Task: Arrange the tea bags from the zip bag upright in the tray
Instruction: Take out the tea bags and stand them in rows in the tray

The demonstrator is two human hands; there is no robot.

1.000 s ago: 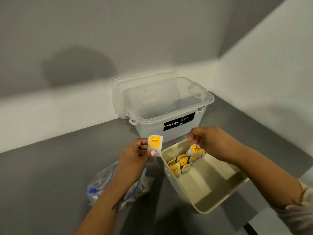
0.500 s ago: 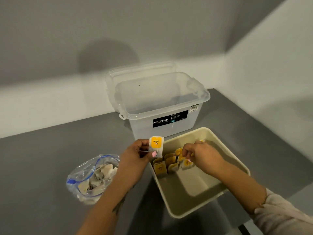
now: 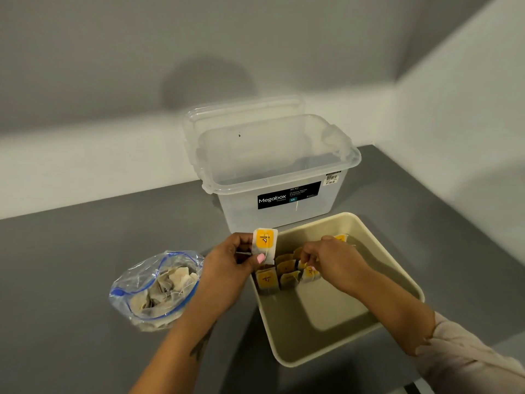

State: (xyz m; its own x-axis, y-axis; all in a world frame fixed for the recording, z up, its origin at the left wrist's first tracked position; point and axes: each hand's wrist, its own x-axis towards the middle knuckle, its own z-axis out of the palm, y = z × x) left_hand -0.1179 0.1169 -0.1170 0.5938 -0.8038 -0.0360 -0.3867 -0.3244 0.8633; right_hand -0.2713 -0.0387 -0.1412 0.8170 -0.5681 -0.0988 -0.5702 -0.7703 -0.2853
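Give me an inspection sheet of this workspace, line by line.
Surface: dark grey countertop, set in a corner.
Job's things: cream rectangular plastic tray with tea bags standing in rows at its far left corner; clear blue-zip plastic bag left of it, still part full.
Clutter: clear lidless Megabox storage bin, clear lid behind it.
Grips: left hand pinches a yellow-tagged tea bag; right hand pinches a tea bag in the tray.
Cables: nothing seen.
Surroundings: pale grey walls.

We saw two bare forearms. The left hand (image 3: pixel 227 268) had a pink-painted thumbnail, and its forearm bore a small dark tattoo on the inner side. The right hand (image 3: pixel 332 260) led to a pale pinkish sleeve (image 3: pixel 468 356), pushed up near the elbow.
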